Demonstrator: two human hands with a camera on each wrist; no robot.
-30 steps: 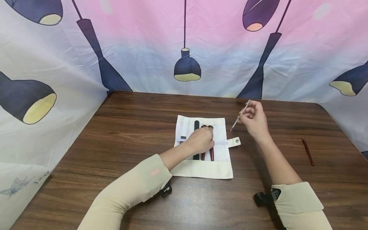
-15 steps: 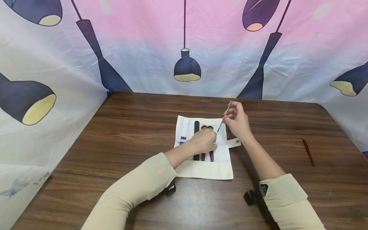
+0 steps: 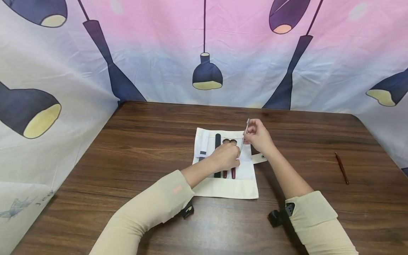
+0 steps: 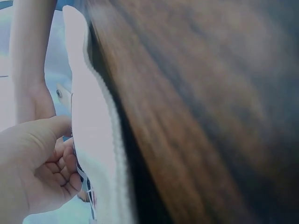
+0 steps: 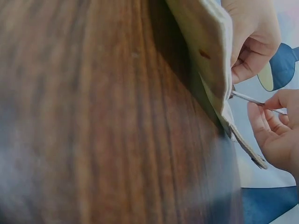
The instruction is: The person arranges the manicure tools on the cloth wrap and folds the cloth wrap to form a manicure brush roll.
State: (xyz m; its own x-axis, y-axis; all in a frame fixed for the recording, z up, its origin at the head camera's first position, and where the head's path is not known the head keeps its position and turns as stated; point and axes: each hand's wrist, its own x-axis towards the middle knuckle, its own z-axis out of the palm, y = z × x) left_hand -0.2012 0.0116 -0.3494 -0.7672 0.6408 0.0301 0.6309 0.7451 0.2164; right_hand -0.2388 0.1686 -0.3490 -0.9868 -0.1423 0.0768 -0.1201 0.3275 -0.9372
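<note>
A cream cloth tool roll lies unrolled on the table. My left hand is over its middle, thumb and bent fingers pinching the cloth at the pocket edge; the left wrist view shows this hand against the cloth. My right hand pinches a slim silvery metal tool, tilted, its lower tip beside my left fingers at the pocket. In the right wrist view the metal tool points at the cloth edge. The pocket holds a flat black strip and two dark red-handled tools, partly hidden by my left hand.
A thin reddish-brown stick lies on the table to the right. A snap tab sticks out from the roll's right side. At the roll's left is a white strip. A printed cloth backdrop rises behind the table.
My right hand has moved left with the metal tool, from right of the roll to over it, and the tool's tip has come down beside my left fingers. My left hand has shifted slightly right.
</note>
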